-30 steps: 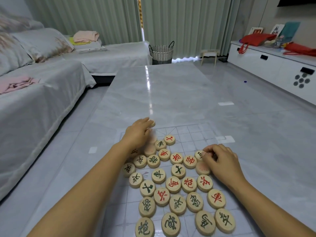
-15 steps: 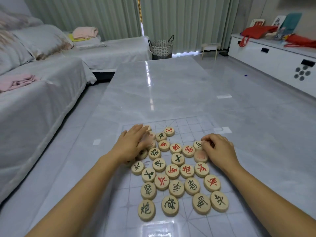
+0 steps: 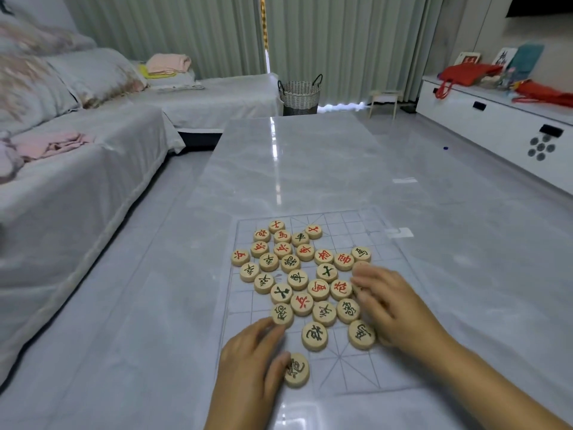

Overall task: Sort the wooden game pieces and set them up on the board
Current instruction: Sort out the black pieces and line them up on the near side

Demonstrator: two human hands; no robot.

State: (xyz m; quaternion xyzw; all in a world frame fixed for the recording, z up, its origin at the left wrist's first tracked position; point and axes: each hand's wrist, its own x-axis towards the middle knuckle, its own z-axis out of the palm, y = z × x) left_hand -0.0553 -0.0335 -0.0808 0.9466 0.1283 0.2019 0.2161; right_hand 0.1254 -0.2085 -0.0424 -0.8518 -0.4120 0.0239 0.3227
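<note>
since half a second ago the left hand [image 3: 252, 363] has dropped from the far left of the cluster to its near left corner, and the right hand [image 3: 392, 308] has slid nearer along the right side.

the left fingers [image 3: 273, 332] are loosely spread and flat, pinching nothing; their tips touch a green-lettered disc [image 3: 282, 315], and the thumb lies against another green-lettered disc [image 3: 296, 369] at the near edge. the right fingers [image 3: 364, 279] are curled and blurred; i cannot tell whether they pinch anything. that hand rests just beside a green-lettered piece [image 3: 361, 334].

the xiangqi pieces [image 3: 302, 276], round wooden discs with red or green characters, lie face up in an unsorted cluster, many touching, on the left half of a clear gridded board sheet [image 3: 400, 352]. the sheet lies flat on a glossy grey marble desk [image 3: 294, 169].

beyond: a grey-covered sofa [image 3: 77, 169] to the left, a woven basket [image 3: 299, 94] by the curtains, a white cabinet [image 3: 502, 125] to the right.
</note>
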